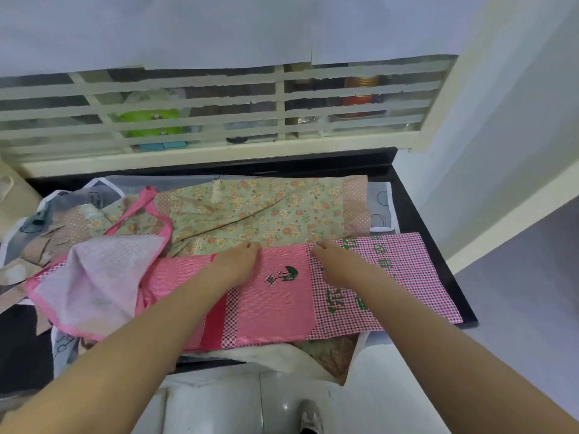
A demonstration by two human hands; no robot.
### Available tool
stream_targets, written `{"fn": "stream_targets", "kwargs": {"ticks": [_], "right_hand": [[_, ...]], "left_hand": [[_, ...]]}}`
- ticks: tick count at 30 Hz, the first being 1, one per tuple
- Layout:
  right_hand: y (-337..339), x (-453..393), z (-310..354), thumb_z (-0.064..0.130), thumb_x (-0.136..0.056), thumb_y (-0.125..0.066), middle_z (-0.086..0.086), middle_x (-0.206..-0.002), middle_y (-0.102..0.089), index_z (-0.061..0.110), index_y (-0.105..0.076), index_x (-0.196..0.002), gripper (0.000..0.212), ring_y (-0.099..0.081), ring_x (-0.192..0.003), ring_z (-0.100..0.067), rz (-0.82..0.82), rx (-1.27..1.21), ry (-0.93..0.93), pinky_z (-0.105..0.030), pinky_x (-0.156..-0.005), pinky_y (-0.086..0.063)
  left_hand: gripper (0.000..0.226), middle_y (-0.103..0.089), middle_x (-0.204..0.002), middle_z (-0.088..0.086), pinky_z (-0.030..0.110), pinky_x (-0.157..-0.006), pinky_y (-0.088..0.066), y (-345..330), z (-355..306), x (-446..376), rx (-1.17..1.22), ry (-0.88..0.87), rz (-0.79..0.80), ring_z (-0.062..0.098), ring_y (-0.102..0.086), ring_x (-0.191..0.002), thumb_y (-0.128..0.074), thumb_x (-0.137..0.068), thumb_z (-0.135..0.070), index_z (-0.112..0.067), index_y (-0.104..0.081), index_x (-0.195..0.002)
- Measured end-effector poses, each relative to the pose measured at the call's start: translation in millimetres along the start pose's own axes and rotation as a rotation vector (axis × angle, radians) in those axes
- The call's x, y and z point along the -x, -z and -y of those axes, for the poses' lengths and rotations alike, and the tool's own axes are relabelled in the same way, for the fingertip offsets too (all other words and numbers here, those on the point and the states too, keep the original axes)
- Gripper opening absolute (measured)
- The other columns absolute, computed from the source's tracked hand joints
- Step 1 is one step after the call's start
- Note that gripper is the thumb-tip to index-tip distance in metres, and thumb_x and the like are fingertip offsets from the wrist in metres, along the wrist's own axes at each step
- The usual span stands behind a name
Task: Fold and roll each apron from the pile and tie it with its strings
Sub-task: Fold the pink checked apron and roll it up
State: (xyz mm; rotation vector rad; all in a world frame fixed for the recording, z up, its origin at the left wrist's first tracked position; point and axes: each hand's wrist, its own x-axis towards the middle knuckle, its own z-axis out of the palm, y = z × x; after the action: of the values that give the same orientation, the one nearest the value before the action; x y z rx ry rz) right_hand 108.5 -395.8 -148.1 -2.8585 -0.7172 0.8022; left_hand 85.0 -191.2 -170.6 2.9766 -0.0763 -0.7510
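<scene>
- Lying flat across the black desk (438,233), the pink apron (275,305) covers the near part of the pile.
- Left hand (239,261) and right hand (333,261) both curl their fingers (252,245) over its far edge, pinching the cloth.
- Green floral apron (250,208) lies just behind, touching it.

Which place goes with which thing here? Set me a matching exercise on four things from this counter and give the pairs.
Things:
1. pink checked apron with green lettering
2. green floral cotton apron
3. pale lilac gingham cloth with pink trim
4. bright green plastic object

Places:
A. behind the cream window slats
B. bunched at the left of the pile
C. spread flat behind the hands
D. under both hands, nearest the person

Pairs: 1-D, 2-C, 3-B, 4-A
</scene>
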Motion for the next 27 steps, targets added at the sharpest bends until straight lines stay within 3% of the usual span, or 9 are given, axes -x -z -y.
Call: {"fn": "stream_targets", "kwargs": {"ticks": [6,9,12,16,19,21,23,25,27], "right_hand": [[-4.2,-37.4,16.8,-0.004,-0.090,-0.046,-0.012,-0.139,-0.037,0.008,-0.030,-0.141,0.056,-0.048,-0.121,-0.031,0.003,-0.046,0.061,-0.040,-0.095,-0.043],[0.8,-52.1,26.6,-0.003,-0.089,-0.050,-0.016,-0.137,-0.043,0.004,-0.028,-0.144,0.060,-0.049,-0.120,-0.032,0.043,-0.112,0.029,-0.038,-0.097,-0.045],[16.8,-61.2,28.1,-0.007,-0.087,-0.045,-0.018,-0.125,-0.055,-0.003,-0.045,-0.130,0.043,-0.058,-0.110,-0.030,0.109,-0.197,-0.013,-0.031,-0.088,-0.049],[46.6,-70.0,11.5,-0.006,-0.086,-0.045,-0.017,-0.117,-0.058,-0.001,-0.055,-0.111,0.027,-0.056,-0.107,-0.029,-0.056,-0.145,-0.110,-0.030,-0.078,-0.042],[58.2,-73.5,6.0,-0.006,-0.087,-0.048,-0.016,-0.115,-0.059,0.005,-0.056,-0.095,0.015,-0.057,-0.106,-0.028,-0.092,-0.059,-0.149,-0.028,-0.076,-0.041],[54.3,-78.4,15.3,-0.004,-0.088,-0.047,-0.016,-0.124,-0.055,0.003,-0.053,-0.115,0.029,-0.058,-0.107,-0.028,-0.055,-0.009,-0.132,-0.029,-0.075,-0.045],[44.6,-88.7,35.2,-0.002,-0.090,-0.045,-0.015,-0.138,-0.042,0.007,-0.036,-0.138,0.050,-0.054,-0.113,-0.030,-0.036,-0.064,-0.046,-0.032,-0.078,-0.047],[37.4,-99.0,68.3,-0.001,-0.089,-0.047,-0.013,-0.146,-0.031,0.009,-0.029,-0.143,0.058,-0.047,-0.122,-0.031,-0.048,-0.134,0.117,-0.034,-0.089,-0.043],[27.9,-107.8,108.9,-0.001,-0.087,-0.048,-0.012,-0.140,-0.035,0.007,-0.038,-0.138,0.052,-0.044,-0.123,-0.029,0.001,-0.192,0.267,-0.034,-0.097,-0.039]], "left_hand": [[0.023,-0.054,-0.118,0.013,0.036,-0.082,-0.048,1.3,20.1,-5.7,0.104,0.117,-0.017,0.028,-0.058,-0.100,-0.043,-0.095,-0.014,-0.005,-0.052,-0.114],[0.025,-0.065,-0.102,0.010,0.027,-0.066,-0.048,7.7,21.7,-4.1,0.192,0.024,-0.016,0.013,-0.062,-0.072,-0.043,-0.097,-0.016,-0.009,-0.047,-0.120],[0.024,-0.068,-0.088,0.006,0.023,-0.059,-0.047,12.8,19.5,-3.2,0.287,-0.046,-0.014,0.000,-0.055,-0.050,-0.044,-0.098,-0.023,-0.011,-0.044,-0.119],[0.020,-0.064,-0.111,0.006,0.031,-0.078,-0.045,30.4,39.0,-3.2,0.021,0.156,-0.082,0.021,-0.062,-0.098,-0.045,-0.096,-0.025,-0.015,-0.051,-0.113],[0.028,-0.059,-0.118,0.005,0.033,-0.078,-0.045,39.2,62.4,4.5,-0.080,0.308,-0.070,0.025,-0.059,-0.106,-0.038,-0.097,-0.017,-0.014,-0.051,-0.122],[0.034,-0.057,-0.117,0.005,0.032,-0.073,-0.045,36.9,75.7,8.9,-0.070,0.303,-0.074,0.025,-0.060,-0.102,-0.035,-0.097,-0.012,-0.015,-0.046,-0.129],[0.039,-0.052,-0.120,0.006,0.033,-0.070,-0.045,29.4,82.9,10.8,-0.018,0.272,-0.109,0.026,-0.059,-0.100,-0.035,-0.097,-0.008,-0.017,-0.041,-0.135],[0.042,-0.044,-0.127,0.008,0.035,-0.075,-0.045,25.8,86.2,11.0,0.027,0.242,-0.199,0.027,-0.054,-0.107,-0.037,-0.095,-0.006,-0.017,-0.039,-0.135],[0.040,-0.039,-0.132,0.010,0.033,-0.088,-0.040,24.0,94.6,13.3,-0.034,0.222,-0.333,0.025,-0.044,-0.116,-0.040,-0.093,-0.007,-0.013,-0.041,-0.133]]}}
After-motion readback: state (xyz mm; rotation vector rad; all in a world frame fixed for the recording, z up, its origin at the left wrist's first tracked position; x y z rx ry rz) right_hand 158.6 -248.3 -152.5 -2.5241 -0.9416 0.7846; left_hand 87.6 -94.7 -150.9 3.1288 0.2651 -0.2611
